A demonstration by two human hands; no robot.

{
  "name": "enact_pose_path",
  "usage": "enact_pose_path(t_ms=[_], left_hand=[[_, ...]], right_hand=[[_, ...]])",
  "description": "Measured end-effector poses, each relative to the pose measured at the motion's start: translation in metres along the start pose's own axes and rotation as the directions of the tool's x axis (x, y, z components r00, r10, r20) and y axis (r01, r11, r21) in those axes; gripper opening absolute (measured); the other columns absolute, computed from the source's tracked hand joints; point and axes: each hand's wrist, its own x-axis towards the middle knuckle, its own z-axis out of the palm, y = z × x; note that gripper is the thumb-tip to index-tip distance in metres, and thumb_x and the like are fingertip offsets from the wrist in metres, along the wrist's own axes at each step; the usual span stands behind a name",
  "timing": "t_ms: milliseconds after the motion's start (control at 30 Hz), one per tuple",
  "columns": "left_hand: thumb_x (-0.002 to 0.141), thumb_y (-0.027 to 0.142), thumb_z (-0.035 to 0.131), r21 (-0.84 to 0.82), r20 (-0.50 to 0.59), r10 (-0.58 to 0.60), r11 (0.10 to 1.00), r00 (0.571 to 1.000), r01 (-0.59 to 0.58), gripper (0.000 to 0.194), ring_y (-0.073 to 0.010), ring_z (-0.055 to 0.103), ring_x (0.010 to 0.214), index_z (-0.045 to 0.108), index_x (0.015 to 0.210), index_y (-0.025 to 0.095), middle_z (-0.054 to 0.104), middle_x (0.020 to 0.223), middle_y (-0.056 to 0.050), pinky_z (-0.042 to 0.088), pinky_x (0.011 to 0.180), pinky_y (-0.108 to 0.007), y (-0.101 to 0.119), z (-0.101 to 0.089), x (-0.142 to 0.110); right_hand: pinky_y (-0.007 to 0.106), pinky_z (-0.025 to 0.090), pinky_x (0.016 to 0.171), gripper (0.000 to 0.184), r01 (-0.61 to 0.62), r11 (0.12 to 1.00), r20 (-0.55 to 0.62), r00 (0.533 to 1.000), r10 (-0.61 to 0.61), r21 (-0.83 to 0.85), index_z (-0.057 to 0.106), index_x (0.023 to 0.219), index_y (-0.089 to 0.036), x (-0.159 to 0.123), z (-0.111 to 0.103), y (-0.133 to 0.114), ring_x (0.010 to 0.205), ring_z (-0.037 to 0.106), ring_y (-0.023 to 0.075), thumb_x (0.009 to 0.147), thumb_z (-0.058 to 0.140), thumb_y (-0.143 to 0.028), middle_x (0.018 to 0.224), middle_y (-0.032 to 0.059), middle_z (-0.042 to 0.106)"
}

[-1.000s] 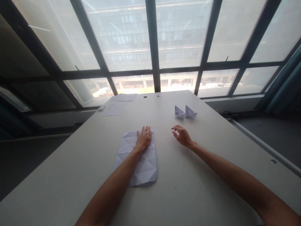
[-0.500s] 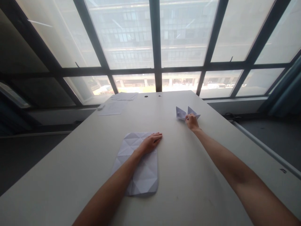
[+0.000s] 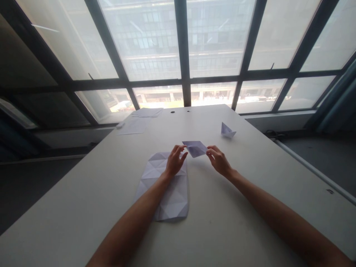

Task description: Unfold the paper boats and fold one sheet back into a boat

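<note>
right hand pinches a paper boat, left hand just beside it

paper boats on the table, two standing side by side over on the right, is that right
Not quite: the head view shows only one paper boat standing on the right of the table. The other piece of folded paper is between the left hand and the right hand.

Matt creased paper sheet and folded paper piece over a smooth matt tabletop.
</note>
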Motion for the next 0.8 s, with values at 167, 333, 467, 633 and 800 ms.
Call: enact_pose_path(t_ms=[167, 333, 467, 633, 800], left_hand=[[0.094, 0.034, 0.055, 0.177, -0.030, -0.017, 0.984, 0.999, 0.022, 0.026, -0.0192, 0.056, 0.103, 0.064, 0.117, 0.026, 0.056, 0.109, -0.006, 0.048, 0.094, -0.032, 0.000, -0.003, 0.000], [0.090, 0.033, 0.062, 0.247, -0.001, -0.018, 0.969, 1.000, 0.018, 0.019, -0.0201, 0.055, 0.101, 0.070, 0.105, 0.025, 0.057, 0.106, -0.006, 0.049, 0.092, -0.031, -0.004, -0.003, 0.001], [0.086, 0.036, 0.067, 0.286, 0.039, -0.077, 0.956, 0.996, 0.063, 0.019, -0.0210, 0.056, 0.100, 0.072, 0.101, 0.024, 0.059, 0.103, -0.006, 0.050, 0.090, -0.032, -0.010, -0.002, 0.001], [0.084, 0.045, 0.068, 0.316, 0.066, -0.136, 0.943, 0.989, 0.109, 0.026, -0.0210, 0.058, 0.097, 0.072, 0.100, 0.024, 0.061, 0.101, -0.005, 0.050, 0.083, -0.030, -0.016, -0.001, 0.000], [0.084, 0.054, 0.063, 0.368, 0.065, -0.197, 0.916, 0.978, 0.160, 0.033, -0.0231, 0.059, 0.097, 0.073, 0.093, 0.024, 0.064, 0.095, -0.006, 0.050, 0.079, -0.031, -0.014, -0.001, 0.000]], right_hand=[[0.035, 0.051, 0.083, 0.025, 0.083, 0.996, 0.075, 0.994, -0.081, -0.022, 0.065, 0.093, -0.021, -0.007, -0.007, 0.003, 0.097, 0.060, 0.0199, 0.099, 0.041, -0.022, 0.111, 0.0106, 0.061], [0.036, 0.053, 0.081, 0.029, 0.116, 0.993, 0.080, 0.990, -0.118, 0.018, 0.068, 0.093, -0.021, -0.005, -0.009, 0.016, 0.092, 0.063, 0.0186, 0.099, 0.040, -0.022, 0.111, 0.0102, 0.062], [0.041, 0.051, 0.089, 0.026, 0.138, 0.990, 0.108, 0.985, -0.137, 0.000, 0.069, 0.098, -0.025, -0.005, -0.009, 0.019, 0.101, 0.061, 0.0208, 0.097, 0.044, -0.018, 0.113, 0.0090, 0.063], [0.043, 0.047, 0.094, 0.029, 0.166, 0.985, 0.138, 0.978, -0.157, -0.055, 0.070, 0.097, -0.025, -0.005, -0.009, 0.019, 0.104, 0.059, 0.0208, 0.095, 0.045, -0.011, 0.114, 0.0084, 0.062], [0.043, 0.047, 0.091, 0.028, 0.154, 0.986, 0.127, 0.981, -0.145, -0.061, 0.070, 0.097, -0.025, -0.005, -0.010, 0.020, 0.100, 0.060, 0.0204, 0.096, 0.045, -0.013, 0.110, 0.0083, 0.064]])
